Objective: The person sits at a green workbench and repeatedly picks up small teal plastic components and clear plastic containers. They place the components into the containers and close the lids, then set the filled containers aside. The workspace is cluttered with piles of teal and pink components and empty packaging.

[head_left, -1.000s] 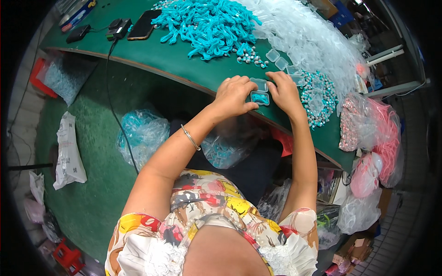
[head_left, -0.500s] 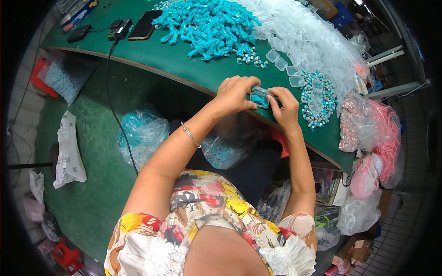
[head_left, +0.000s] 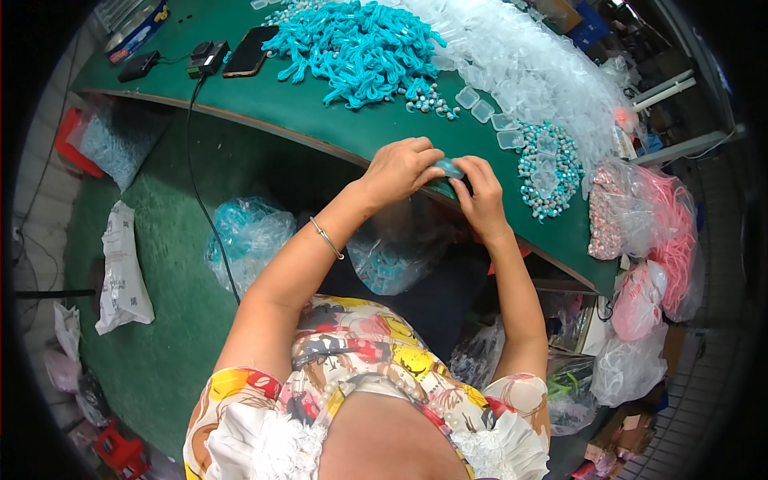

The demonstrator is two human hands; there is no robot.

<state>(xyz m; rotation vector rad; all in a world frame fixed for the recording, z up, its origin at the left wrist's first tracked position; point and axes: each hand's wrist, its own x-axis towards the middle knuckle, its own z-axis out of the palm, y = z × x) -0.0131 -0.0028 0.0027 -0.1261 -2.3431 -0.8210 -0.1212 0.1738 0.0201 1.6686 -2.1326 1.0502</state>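
Observation:
Over the table's near edge, both hands hold one small clear plastic box (head_left: 449,168) with turquoise cord inside. My left hand (head_left: 402,166) grips its left end, fingers curled around it. At the right end, my right hand (head_left: 481,190) pinches it between thumb and fingers. The lid looks closed down, though the fingers cover part of it. Beyond my hands lies a heap of turquoise cord loops (head_left: 360,48). Silver and turquoise beads (head_left: 552,188) are piled to the right, near a few loose clear boxes (head_left: 482,110).
A large mound of clear plastic boxes (head_left: 528,64) covers the far right of the green table (head_left: 320,120). A phone (head_left: 250,52) and a black device with a cable (head_left: 208,58) lie at the left. Bags of pink cord (head_left: 672,240) hang at the right edge.
The box was open with its lid raised and cord showing; now the lid is down. Both hands have tilted the box and drawn closer together around it.

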